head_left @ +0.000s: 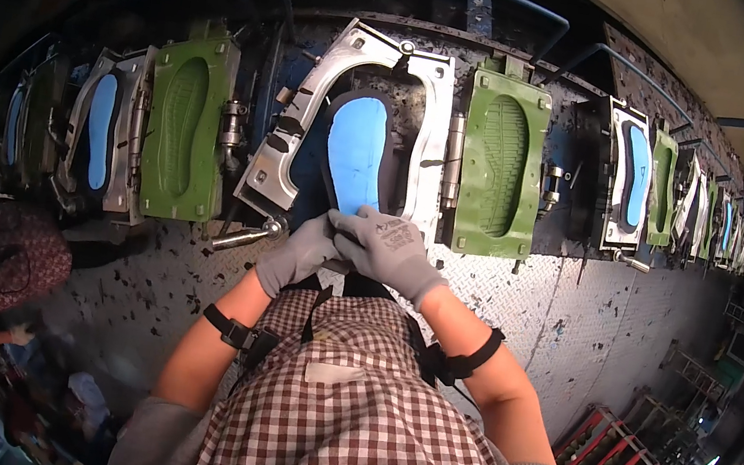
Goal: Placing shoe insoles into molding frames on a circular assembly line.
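Note:
A shoe sole (358, 149) with a blue face and a black rim stands toe-up in front of me. Gloved in grey, my right hand (390, 253) closes over its lower, heel end. My left hand (300, 249), in the same kind of glove, is closed against that end too, its fingertips meeting the right hand's. My fingers hide the heel's edge. Behind the sole, a silver metal mould frame (430, 135) is swung apart, its left part slanting outward. Hinged at its right is a green mould plate (501, 170) with a ridged, sole-shaped hollow.
More moulds line the bench both ways. A green plate (184, 123) and a blue-faced sole (99, 132) are to the left, another blue-faced sole (635, 176) to the right. A metal handle (246, 235) juts out near my left hand. A red rack (602, 464) stands lower right.

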Action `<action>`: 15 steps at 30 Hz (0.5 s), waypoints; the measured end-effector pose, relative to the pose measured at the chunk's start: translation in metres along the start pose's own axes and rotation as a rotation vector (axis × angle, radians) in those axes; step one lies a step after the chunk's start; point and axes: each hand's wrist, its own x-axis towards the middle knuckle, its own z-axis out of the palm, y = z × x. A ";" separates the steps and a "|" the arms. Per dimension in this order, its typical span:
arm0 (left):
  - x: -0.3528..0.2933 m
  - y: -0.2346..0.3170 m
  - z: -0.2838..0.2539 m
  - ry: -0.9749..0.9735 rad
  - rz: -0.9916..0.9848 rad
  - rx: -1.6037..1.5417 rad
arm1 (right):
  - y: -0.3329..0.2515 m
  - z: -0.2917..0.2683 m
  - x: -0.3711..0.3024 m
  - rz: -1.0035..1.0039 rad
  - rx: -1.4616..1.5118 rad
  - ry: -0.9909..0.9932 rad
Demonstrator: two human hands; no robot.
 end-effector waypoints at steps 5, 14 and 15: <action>0.013 0.037 -0.003 0.098 0.136 -0.070 | 0.010 -0.021 0.013 0.265 0.189 0.367; 0.081 0.058 0.000 0.078 0.735 -0.063 | 0.015 0.013 0.037 0.585 0.520 0.469; 0.085 0.064 0.007 0.065 0.733 -0.061 | 0.025 0.016 0.035 0.592 0.517 0.480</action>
